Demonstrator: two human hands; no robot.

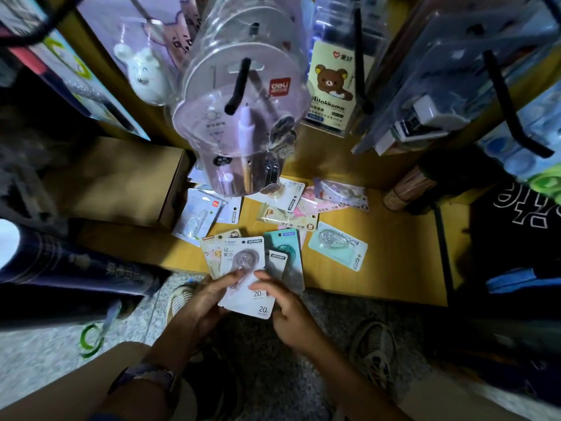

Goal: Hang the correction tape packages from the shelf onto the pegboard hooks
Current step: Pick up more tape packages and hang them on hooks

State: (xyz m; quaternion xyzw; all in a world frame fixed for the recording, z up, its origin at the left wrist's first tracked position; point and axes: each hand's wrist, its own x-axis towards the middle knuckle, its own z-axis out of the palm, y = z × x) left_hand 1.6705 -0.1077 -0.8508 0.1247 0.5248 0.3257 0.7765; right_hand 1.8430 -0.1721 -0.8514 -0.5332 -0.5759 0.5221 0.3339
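Several correction tape packages scattered on the wooden shelf, below loaded pegboard hooks. Small fanned stack of packages gripped at its lower edge by left hand, pinched by right hand. Probably light, stiff card with slippery blister; best held by card edges. Hang holes hard to make out; print blurred.

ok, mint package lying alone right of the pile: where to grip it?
Pinch the mint package by its near-right corner, coming from the shelf's front edge. It lies flat, clear of the pile; the raised blister fills its far half, leaving that end thin card.
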